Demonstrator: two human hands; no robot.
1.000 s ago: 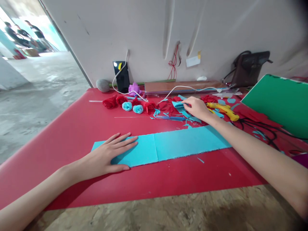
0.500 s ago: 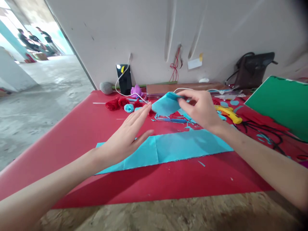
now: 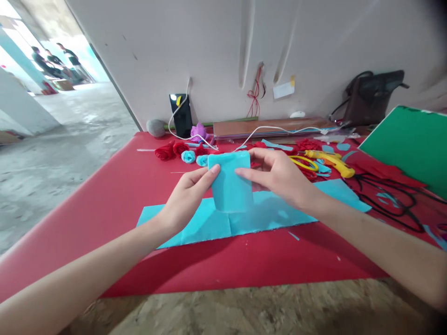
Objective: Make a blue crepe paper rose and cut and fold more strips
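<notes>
A folded piece of light blue paper (image 3: 231, 188) is held up in front of me, its folded edge on top. My left hand (image 3: 188, 193) pinches its left side near the upper corner, thumb on the near face. My right hand (image 3: 279, 174) grips the upper right side, also with the thumb in front and the fingers behind. Below lies a long light blue paper strip (image 3: 279, 211) with a crease near its middle, flat on the red tabletop (image 3: 223, 265). The held piece covers part of the strip.
Red paper roses (image 3: 164, 151) and blue paper roses (image 3: 188, 157) lie behind my left hand. To the right are a yellow glue gun (image 3: 331, 162), black cords (image 3: 394, 195) and a green board (image 3: 408, 144). A phone (image 3: 180, 115) leans on the wall. Several people stand far left.
My left hand has closed on the left side of the folded blue paper. The paper has come lower and turned to face me, with my right hand still holding it.
</notes>
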